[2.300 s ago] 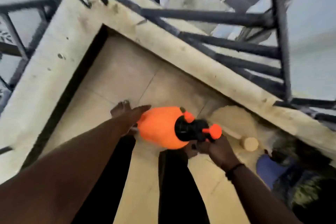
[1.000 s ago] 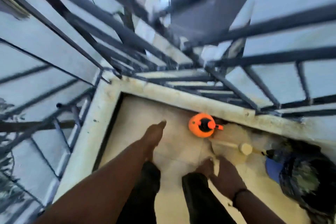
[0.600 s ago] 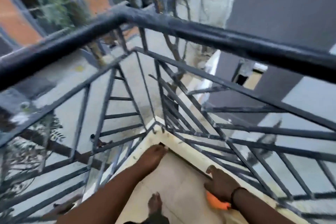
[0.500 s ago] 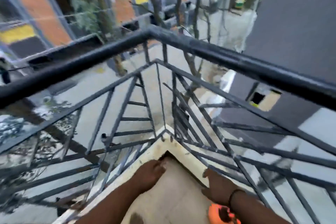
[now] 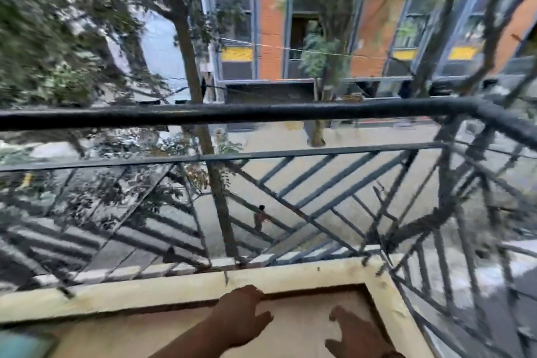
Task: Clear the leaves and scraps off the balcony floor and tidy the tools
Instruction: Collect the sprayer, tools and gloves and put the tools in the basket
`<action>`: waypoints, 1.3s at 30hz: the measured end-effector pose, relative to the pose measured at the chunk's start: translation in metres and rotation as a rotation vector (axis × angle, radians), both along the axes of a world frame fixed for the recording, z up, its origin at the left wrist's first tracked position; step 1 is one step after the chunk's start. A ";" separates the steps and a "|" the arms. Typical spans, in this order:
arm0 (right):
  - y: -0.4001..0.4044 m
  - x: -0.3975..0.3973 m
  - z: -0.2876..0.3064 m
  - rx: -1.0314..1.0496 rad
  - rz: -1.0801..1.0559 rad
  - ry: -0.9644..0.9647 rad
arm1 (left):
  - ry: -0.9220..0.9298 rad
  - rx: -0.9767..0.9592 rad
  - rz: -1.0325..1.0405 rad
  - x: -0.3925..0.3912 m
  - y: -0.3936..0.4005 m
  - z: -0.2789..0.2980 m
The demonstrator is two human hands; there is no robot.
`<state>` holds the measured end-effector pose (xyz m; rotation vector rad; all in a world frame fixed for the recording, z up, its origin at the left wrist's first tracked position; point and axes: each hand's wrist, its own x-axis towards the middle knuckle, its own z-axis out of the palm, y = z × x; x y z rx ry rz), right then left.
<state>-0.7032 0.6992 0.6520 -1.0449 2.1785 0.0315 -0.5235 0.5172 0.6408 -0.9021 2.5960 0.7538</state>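
I face the corner of the balcony, with the view raised toward the street. My left hand (image 5: 241, 318) hangs over the beige tiled floor (image 5: 302, 328) near the pale curb (image 5: 174, 288), fingers apart and holding nothing. To its right, my right hand (image 5: 353, 336) is also spread and holds nothing. No orange sprayer, brush or other tool shows in this view. No leaves or scraps show on the small patch of floor in view.
A dark metal railing (image 5: 261, 112) with slanted bars runs across in front and turns back at the right corner. Beyond it are trees, a street with a small figure (image 5: 259, 219), and an orange building. A teal edge (image 5: 20, 346) shows at the bottom left.
The orange sprayer went from both hands to the floor by the curb, then dropped out of view. The view swung up from the floor to the railing and street. Both hands are now free.
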 end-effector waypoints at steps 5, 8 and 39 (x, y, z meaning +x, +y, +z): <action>-0.071 0.110 -0.011 0.008 0.104 -0.013 | -0.018 -0.064 0.111 0.149 -0.042 0.003; -0.124 0.171 -0.013 -0.018 0.290 0.029 | -0.094 -0.143 0.227 0.248 -0.075 0.011; -0.442 0.425 0.032 -0.158 1.547 0.009 | -0.335 0.061 1.475 0.447 -0.063 0.039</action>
